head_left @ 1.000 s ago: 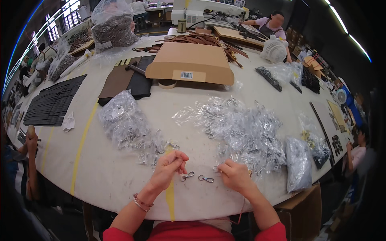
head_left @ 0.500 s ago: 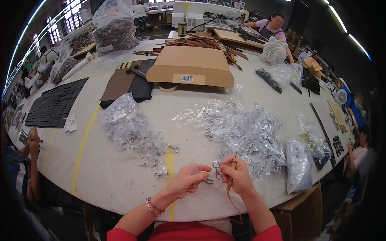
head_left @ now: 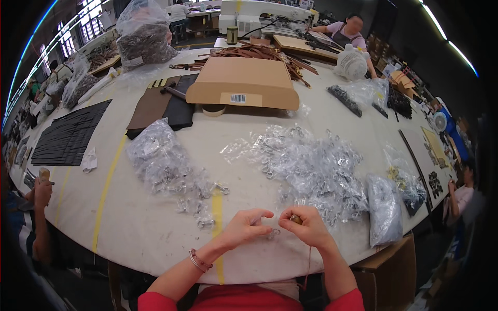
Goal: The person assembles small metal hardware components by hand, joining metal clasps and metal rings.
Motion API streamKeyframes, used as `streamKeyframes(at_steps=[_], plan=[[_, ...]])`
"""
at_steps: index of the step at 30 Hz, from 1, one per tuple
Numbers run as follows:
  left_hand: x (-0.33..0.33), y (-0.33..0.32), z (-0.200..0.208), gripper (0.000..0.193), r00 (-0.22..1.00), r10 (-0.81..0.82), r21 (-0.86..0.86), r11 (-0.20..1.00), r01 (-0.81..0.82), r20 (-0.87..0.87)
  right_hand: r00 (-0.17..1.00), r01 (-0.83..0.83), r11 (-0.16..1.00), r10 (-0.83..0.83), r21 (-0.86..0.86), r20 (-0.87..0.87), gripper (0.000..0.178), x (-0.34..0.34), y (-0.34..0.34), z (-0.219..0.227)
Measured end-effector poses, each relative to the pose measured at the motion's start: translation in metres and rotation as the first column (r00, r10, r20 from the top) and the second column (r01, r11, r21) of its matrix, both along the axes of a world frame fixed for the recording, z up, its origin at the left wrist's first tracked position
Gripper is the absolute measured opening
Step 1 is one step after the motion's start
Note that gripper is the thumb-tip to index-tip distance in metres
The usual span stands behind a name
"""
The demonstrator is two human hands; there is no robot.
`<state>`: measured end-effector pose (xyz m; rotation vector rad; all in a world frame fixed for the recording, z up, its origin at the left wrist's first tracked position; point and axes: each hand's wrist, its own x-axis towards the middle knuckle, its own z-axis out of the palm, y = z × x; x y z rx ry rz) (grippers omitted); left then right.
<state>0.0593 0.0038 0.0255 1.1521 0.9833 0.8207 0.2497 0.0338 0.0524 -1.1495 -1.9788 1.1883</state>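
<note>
Head view: hands near each other, slight gap, above bench (head_left: 155, 236) near edge. Right hand (head_left: 306, 226) closed round wooden-handled tool (head_left: 296, 219). Left hand (head_left: 241, 228) curled, thumb and fingers parted; can't tell if gripping. Metal clasp (head_left: 274, 234) by left fingertips, blurred. Beyond: plastic-wrapped clasp pile (head_left: 316, 168), bench middle; smaller wrapped heap (head_left: 158, 150) leftward. Cardboard box (head_left: 241, 78) toward far edge; black strips (head_left: 72, 132), left edge.

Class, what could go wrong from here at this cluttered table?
The right grip holds a brown, round-ended tool close to the left grip; a slip might strike it. The thin reddish cord hanging below could snag. The heap of silver metal clasps in clear plastic lies just beyond, so a sweep might scatter some.
</note>
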Motion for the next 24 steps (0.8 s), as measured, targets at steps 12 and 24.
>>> streamKeyframes(at_steps=[12, 24], plan=[[-0.021, 0.001, -0.003, 0.012, 0.987, 0.151, 0.166, 0.976, -0.142, -0.047, 0.968, -0.037, 0.988, -0.003, 0.153, 0.252, 0.014, -0.005, 0.002, 0.014], [-0.033, -0.015, -0.003, 0.012, 0.852, 0.454, -0.323, 0.873, -0.366, 0.261, 0.852, -0.233, 0.966, 0.147, 0.113, 0.503, 0.017, -0.001, -0.007, -0.026]])
